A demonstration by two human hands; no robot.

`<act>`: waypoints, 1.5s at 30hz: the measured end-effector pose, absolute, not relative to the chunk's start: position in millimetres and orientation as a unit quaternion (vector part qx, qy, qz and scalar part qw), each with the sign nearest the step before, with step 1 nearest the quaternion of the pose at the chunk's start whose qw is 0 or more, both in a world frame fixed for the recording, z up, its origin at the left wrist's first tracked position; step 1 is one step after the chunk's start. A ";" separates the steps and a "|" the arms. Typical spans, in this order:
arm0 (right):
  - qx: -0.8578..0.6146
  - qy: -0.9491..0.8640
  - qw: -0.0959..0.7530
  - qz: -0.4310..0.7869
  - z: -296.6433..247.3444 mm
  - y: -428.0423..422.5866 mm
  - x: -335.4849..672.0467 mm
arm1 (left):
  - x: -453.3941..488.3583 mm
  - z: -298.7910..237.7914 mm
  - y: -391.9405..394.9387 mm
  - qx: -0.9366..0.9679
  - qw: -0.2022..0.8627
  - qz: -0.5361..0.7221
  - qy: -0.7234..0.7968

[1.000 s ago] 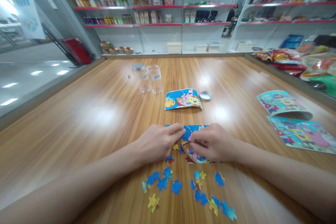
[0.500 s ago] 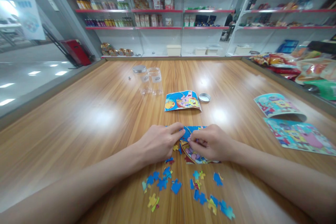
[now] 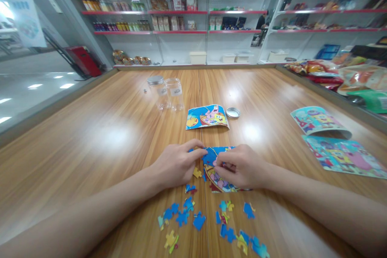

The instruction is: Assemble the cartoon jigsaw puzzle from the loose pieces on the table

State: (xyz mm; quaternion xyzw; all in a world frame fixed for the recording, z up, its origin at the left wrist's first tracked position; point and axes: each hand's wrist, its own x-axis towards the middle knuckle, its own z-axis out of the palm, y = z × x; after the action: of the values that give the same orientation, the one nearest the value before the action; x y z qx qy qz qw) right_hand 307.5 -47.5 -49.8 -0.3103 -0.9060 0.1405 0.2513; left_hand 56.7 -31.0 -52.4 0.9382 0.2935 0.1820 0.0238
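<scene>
A partly joined jigsaw puzzle (image 3: 215, 175), blue with a brown boat and pink shapes, lies flat on the table between my hands. At its upper left edge rest the fingertips of my left hand (image 3: 178, 163), index and middle fingers stretched out and apart. A bit of blue shows behind them. My right hand (image 3: 242, 165) covers the puzzle's right part, fingers curled in; whatever they pinch is hidden. Beside my left hand lies a yellow puzzle piece (image 3: 197, 172). Loose blue pieces (image 3: 182, 217) lie nearer me, with more blue and yellow pieces (image 3: 230, 234) to the right.
Beyond the puzzle lies a picture sheet (image 3: 208, 117) with a metal lid (image 3: 233, 113) beside it. Two clear jars (image 3: 174, 96) stand farther back, one lidded. Two more picture sheets (image 3: 343, 155) lie at right. Snack bags (image 3: 326, 74) and stocked shelves (image 3: 178, 32) border the table.
The view has shifted slightly, so most things sit a little farther left. Both hands keep nearly the same place on the puzzle, with only slight finger movement.
</scene>
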 end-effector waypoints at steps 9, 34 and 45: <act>-0.416 -0.881 0.224 0.038 -45.2 -53.3 304.0 | 55.8 -52.7 -30.1 0.941 0.025 0.177 0.289; -0.434 -0.872 0.200 0.106 -37.2 -56.8 298.9 | 67.1 -50.0 -32.4 0.885 0.176 0.245 0.354; -0.418 -0.881 0.200 0.097 -37.0 -57.3 300.8 | 59.6 -51.9 -34.1 0.925 0.109 0.250 0.264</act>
State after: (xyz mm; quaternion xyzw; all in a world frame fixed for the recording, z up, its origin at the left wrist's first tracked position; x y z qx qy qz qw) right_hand 300.8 -57.3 -37.0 -0.4175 -0.8812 0.0969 0.1995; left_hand 59.6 -34.1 -51.9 0.9250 0.2642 0.2504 0.1088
